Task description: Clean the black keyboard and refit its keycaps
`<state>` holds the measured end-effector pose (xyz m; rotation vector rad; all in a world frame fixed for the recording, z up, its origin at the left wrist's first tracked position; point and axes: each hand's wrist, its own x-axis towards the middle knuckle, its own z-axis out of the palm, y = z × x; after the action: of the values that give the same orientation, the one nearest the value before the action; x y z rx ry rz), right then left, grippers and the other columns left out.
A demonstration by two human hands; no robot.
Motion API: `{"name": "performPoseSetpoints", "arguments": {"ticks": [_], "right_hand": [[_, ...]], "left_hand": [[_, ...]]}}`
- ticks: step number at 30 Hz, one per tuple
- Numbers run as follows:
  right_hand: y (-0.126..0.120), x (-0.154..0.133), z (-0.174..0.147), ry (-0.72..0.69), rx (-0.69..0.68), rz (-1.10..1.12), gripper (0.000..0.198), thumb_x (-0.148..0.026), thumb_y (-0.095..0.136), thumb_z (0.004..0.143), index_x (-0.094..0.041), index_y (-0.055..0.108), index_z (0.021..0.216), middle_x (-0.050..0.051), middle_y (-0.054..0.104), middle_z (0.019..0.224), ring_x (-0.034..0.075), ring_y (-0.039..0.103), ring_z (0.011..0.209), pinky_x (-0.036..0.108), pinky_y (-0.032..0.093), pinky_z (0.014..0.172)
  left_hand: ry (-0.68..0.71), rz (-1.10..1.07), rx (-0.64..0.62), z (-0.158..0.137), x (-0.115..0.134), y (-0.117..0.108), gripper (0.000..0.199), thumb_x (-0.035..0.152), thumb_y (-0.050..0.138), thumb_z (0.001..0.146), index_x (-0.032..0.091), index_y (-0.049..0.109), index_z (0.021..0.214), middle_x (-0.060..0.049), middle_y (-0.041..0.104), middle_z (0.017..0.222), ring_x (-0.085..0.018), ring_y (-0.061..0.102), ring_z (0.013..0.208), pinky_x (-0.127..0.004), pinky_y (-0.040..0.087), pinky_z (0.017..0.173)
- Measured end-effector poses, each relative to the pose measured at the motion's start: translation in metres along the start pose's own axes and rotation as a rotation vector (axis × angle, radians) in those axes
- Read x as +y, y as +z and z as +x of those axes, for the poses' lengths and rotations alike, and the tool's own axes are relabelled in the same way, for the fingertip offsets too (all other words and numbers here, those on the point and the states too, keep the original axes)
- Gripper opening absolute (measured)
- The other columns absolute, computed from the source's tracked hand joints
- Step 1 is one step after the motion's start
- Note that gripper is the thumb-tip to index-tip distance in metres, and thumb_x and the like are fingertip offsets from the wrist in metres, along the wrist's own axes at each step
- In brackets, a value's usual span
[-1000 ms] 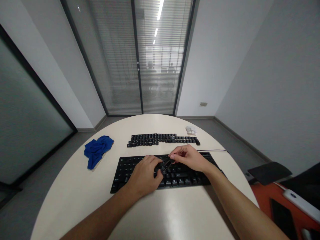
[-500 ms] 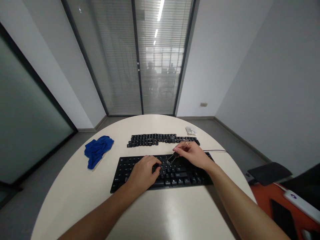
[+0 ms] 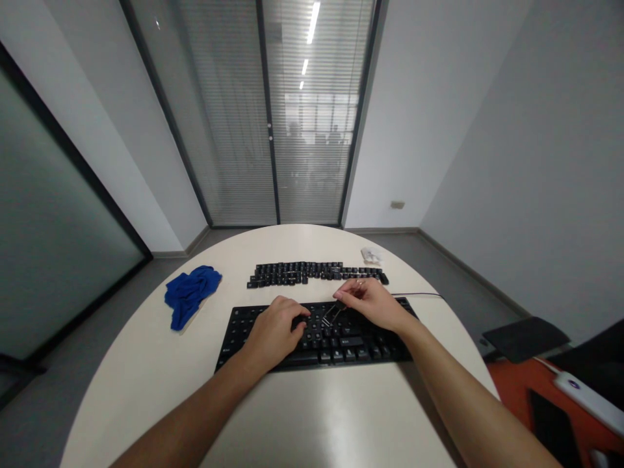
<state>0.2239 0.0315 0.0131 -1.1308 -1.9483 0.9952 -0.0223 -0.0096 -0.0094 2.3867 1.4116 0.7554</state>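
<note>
A black keyboard (image 3: 341, 359) lies on the table, many of its keycaps off and a few still on in the lower rows. My right hand (image 3: 373, 302) grips a keycap puller (image 3: 333, 314) with a dark handle and wire prongs, which point down at the middle of the keyboard. Over the keyboard's left half rests my left hand (image 3: 275, 330), thumb and forefinger apart with nothing visible between them. Its other fingers are partly hidden. Behind the keyboard, loose black keycaps (image 3: 280, 273) are laid out in rows.
A crumpled blue cloth (image 3: 190, 292) lies at the left on the round table (image 3: 302, 416). A small clear bag with white contents (image 3: 372, 255) sits at the back right. The keyboard cable (image 3: 419, 294) runs off rightward. An orange chair (image 3: 517, 396) holds a white power strip (image 3: 589, 398).
My left hand has shifted slightly left. The keycap puller in my right hand has also moved a little to the left over the keyboard.
</note>
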Motion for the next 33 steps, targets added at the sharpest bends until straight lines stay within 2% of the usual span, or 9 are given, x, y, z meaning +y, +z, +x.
{"name": "performPoseSetpoints", "arguments": {"ticks": [5, 11, 18, 21, 25, 33], "right_hand": [[0.001, 0.0, 0.0, 0.011, -0.014, 0.019, 0.032, -0.047, 0.065, 0.088, -0.016, 0.07, 0.083, 0.004, 0.066, 0.066, 0.017, 0.061, 0.062, 0.029, 0.045, 0.058], [0.001, 0.0, -0.001, -0.003, -0.028, 0.035, 0.03, -0.045, 0.065, 0.087, -0.016, 0.071, 0.083, 0.003, 0.066, 0.067, 0.016, 0.061, 0.062, 0.029, 0.045, 0.058], [0.002, -0.001, -0.001, -0.004, -0.056, 0.023, 0.035, -0.05, 0.064, 0.088, -0.016, 0.07, 0.084, 0.002, 0.064, 0.065, 0.016, 0.059, 0.062, 0.028, 0.045, 0.058], [0.002, -0.001, -0.001, -0.008, -0.061, 0.017, 0.035, -0.051, 0.064, 0.088, -0.016, 0.07, 0.083, 0.001, 0.064, 0.065, 0.015, 0.058, 0.061, 0.027, 0.044, 0.058], [0.002, -0.001, -0.001, -0.01, -0.066, 0.025, 0.034, -0.049, 0.064, 0.088, -0.016, 0.071, 0.083, 0.001, 0.064, 0.066, 0.015, 0.057, 0.061, 0.026, 0.043, 0.057], [-0.002, 0.0, -0.002, -0.006, -0.043, 0.035, 0.033, -0.049, 0.067, 0.086, -0.016, 0.071, 0.083, 0.0, 0.064, 0.065, 0.014, 0.056, 0.06, 0.026, 0.042, 0.058]], "left_hand": [[-0.019, 0.032, -0.028, -0.001, -0.002, -0.004, 0.018, 0.012, 0.063, 0.086, 0.024, 0.073, 0.094, -0.003, 0.073, 0.098, -0.025, 0.061, 0.102, -0.041, 0.052, 0.089], [-0.045, 0.053, -0.038, 0.006, 0.0, -0.008, 0.015, 0.016, 0.066, 0.087, 0.023, 0.072, 0.099, -0.003, 0.074, 0.101, -0.025, 0.064, 0.101, -0.041, 0.052, 0.089], [-0.021, 0.095, 0.019, 0.041, 0.001, -0.002, 0.013, 0.018, 0.063, 0.088, 0.023, 0.072, 0.096, -0.003, 0.073, 0.104, -0.025, 0.062, 0.103, -0.039, 0.051, 0.089], [0.035, 0.154, 0.038, 0.057, 0.001, 0.002, 0.013, 0.02, 0.062, 0.089, 0.023, 0.072, 0.096, -0.004, 0.073, 0.103, -0.026, 0.062, 0.103, -0.038, 0.051, 0.091], [0.051, 0.266, 0.006, 0.075, -0.001, 0.01, 0.014, 0.021, 0.06, 0.089, 0.023, 0.071, 0.098, -0.004, 0.073, 0.103, -0.026, 0.062, 0.102, -0.036, 0.051, 0.087], [0.101, 0.314, -0.045, 0.097, -0.01, 0.019, 0.019, 0.018, 0.06, 0.089, 0.023, 0.071, 0.103, -0.006, 0.072, 0.101, -0.026, 0.06, 0.103, -0.035, 0.05, 0.088]]}}
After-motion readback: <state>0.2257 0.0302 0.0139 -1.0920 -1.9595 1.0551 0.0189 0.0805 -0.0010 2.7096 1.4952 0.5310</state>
